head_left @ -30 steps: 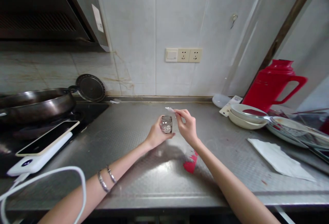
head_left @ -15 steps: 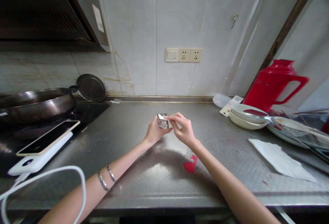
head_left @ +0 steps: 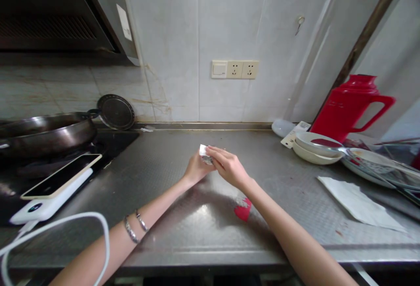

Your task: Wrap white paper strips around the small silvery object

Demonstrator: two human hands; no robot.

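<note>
Both of my hands meet over the middle of the counter. My left hand (head_left: 194, 169) is closed around a small silvery, box-like item (head_left: 207, 160) from the left and below. Over its upper face lie the fingers of my right hand (head_left: 232, 166), held together and pressing a small white piece (head_left: 202, 149) against it. Whether the white piece is a flap of the item or a loose scrap, I cannot tell. Most of the item is hidden behind my fingers.
A pan (head_left: 49, 135) stands on the stove at left, near a phone (head_left: 62, 176) lying on a white power bank (head_left: 49, 207) with a cable. To the right are stacked bowls (head_left: 315, 157), a red thermos (head_left: 344, 106) and a paper napkin (head_left: 361, 203). A red heart sticker (head_left: 243, 211) marks the counter.
My right hand has shifted slightly left and flattened over the silvery item, covering more of it. The white piece now shows larger at the item's upper left.
</note>
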